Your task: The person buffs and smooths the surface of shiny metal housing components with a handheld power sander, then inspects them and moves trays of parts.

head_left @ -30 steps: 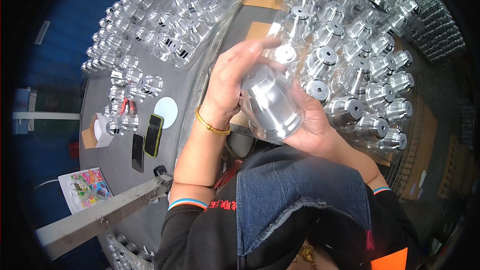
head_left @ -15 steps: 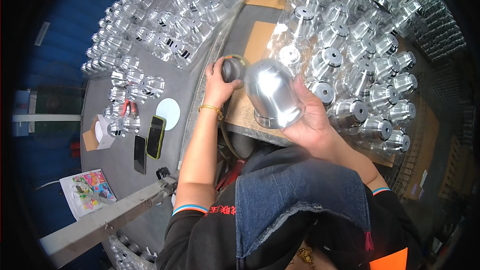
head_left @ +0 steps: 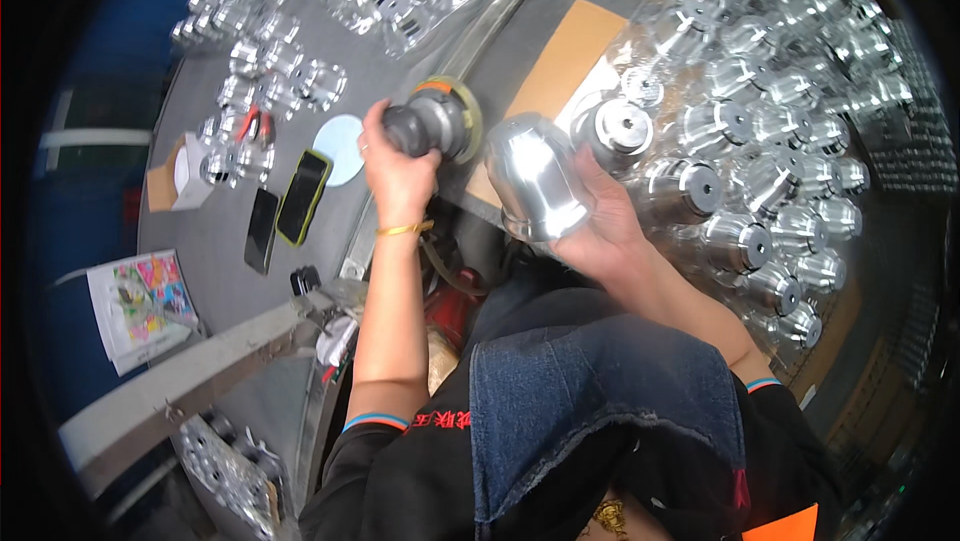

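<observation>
My left hand (head_left: 399, 181) is closed around a dark grey palm sander (head_left: 428, 124). The tool has an orange band and a yellowish round pad, which is tilted toward the right. A shiny silver bell-shaped metal housing (head_left: 537, 179) rests against my right hand (head_left: 607, 218), thumb along its side. Its rounded end points up and away from me, and its flared rim faces down toward me. The pad and the housing are a small gap apart. Palm and fingers of my right hand are partly hidden behind the housing.
Many silver metal cups in clear plastic trays (head_left: 700, 126) crowd the right side. More silver cups (head_left: 285, 71) stand on the grey table at the left, near two phones (head_left: 303, 198), a pale blue disc (head_left: 341, 149) and a small open box (head_left: 180, 176). A metal bar (head_left: 190, 376) crosses lower left.
My left hand has raised and turned the sander, so its pad now faces the housing side. The housing stays in my right hand, slightly lower-left. The whole view has swung.
</observation>
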Tool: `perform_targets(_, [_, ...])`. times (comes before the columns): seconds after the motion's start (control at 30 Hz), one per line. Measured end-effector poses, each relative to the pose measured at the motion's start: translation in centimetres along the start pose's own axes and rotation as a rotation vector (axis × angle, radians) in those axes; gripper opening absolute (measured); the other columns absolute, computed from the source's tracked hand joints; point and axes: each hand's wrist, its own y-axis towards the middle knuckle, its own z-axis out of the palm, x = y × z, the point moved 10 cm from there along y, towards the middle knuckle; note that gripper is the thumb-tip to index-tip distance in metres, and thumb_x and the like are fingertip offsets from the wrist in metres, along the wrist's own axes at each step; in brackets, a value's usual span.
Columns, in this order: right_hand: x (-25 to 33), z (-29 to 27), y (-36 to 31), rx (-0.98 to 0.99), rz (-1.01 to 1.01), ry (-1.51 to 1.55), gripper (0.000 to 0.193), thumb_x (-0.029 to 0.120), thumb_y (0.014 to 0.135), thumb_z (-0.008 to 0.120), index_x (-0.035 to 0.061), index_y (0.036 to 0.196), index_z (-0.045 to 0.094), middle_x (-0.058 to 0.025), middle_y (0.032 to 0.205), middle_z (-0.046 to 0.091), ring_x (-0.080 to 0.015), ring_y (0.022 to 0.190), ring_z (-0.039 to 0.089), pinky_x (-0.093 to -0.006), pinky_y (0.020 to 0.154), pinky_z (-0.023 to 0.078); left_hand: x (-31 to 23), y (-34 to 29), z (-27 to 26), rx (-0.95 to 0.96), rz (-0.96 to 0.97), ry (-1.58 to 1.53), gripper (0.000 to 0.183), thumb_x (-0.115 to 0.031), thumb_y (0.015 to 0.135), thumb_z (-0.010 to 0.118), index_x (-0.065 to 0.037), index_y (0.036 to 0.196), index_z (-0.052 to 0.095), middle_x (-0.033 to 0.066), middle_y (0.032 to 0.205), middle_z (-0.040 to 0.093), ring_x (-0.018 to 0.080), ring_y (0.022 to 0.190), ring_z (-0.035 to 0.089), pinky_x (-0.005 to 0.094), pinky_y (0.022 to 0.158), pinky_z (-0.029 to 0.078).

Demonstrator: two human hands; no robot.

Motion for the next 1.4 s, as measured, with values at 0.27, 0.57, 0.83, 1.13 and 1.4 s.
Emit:
perform_targets(0.27, [-2.7, -8.4, 5.6, -0.099, 0.072, -0.002, 0.038, 0.021, 0.089, 0.056, 0.0044, 0.122, 0.048, -0.0098, 0.117, 0.058, -0.0209, 0.109, 0.055, -0.0361, 0.097, 0.043, 1.1, -8.6, -7.5, 0.015, -0.126, -0.09, 0.074, 0.005, 0.054, 0.064, -0.008, 0.124, 0.043, 0.0101, 0.113, 0.049, 0.0243, 0.105, 0.051, 0.033, 0.095, 0.039])
perform_targets(0.57, [-3.3, -11.7, 7.5, -0.096, 0.044, -0.108, 0.051, 0.031, 0.084, 0.062, 0.0065, 0.125, 0.046, -0.0101, 0.122, 0.053, -0.026, 0.118, 0.046, -0.0453, 0.105, 0.03, -1.8, -9.1, -3.3, 0.262, -0.119, 0.071, 0.068, 0.007, 0.051, 0.063, -0.012, 0.115, 0.049, 0.0125, 0.105, 0.052, 0.0322, 0.102, 0.053, 0.037, 0.088, 0.043])
perform_targets(0.83, [-4.3, -10.9, 6.7, -0.075, 0.115, -0.188, 0.04, 0.028, 0.092, 0.051, -0.0009, 0.119, 0.049, -0.0153, 0.111, 0.059, -0.0257, 0.102, 0.058, -0.0401, 0.093, 0.046, -5.4, -8.3, -1.7, 0.41, -0.068, 0.076, 0.066, 0.008, 0.05, 0.063, -0.009, 0.112, 0.05, 0.0112, 0.106, 0.054, 0.0308, 0.103, 0.052, 0.0355, 0.088, 0.042])
perform_targets(1.13, [-1.3, -12.1, 7.8, -0.235, -0.035, -0.077, 0.049, 0.031, 0.088, 0.054, 0.006, 0.129, 0.042, -0.0122, 0.128, 0.049, -0.029, 0.124, 0.04, -0.048, 0.108, 0.025, 1.0, -6.1, -0.6, 0.48, -0.219, -0.187, 0.072, 0.013, 0.048, 0.06, -0.01, 0.115, 0.047, -0.0023, 0.092, 0.048, 0.0096, 0.086, 0.047, 0.0211, 0.082, 0.039])
perform_targets(1.4, [-2.2, -11.3, 6.9, -0.265, 0.055, -0.195, 0.043, 0.028, 0.09, 0.053, -0.0007, 0.121, 0.048, -0.0147, 0.115, 0.057, -0.0293, 0.108, 0.054, -0.0415, 0.099, 0.04, -5.2, -6.1, -1.2, 0.456, 0.079, 0.018, 0.066, 0.005, 0.053, 0.062, -0.016, 0.114, 0.049, 0.0137, 0.103, 0.054, 0.0362, 0.098, 0.054, 0.0393, 0.083, 0.045])
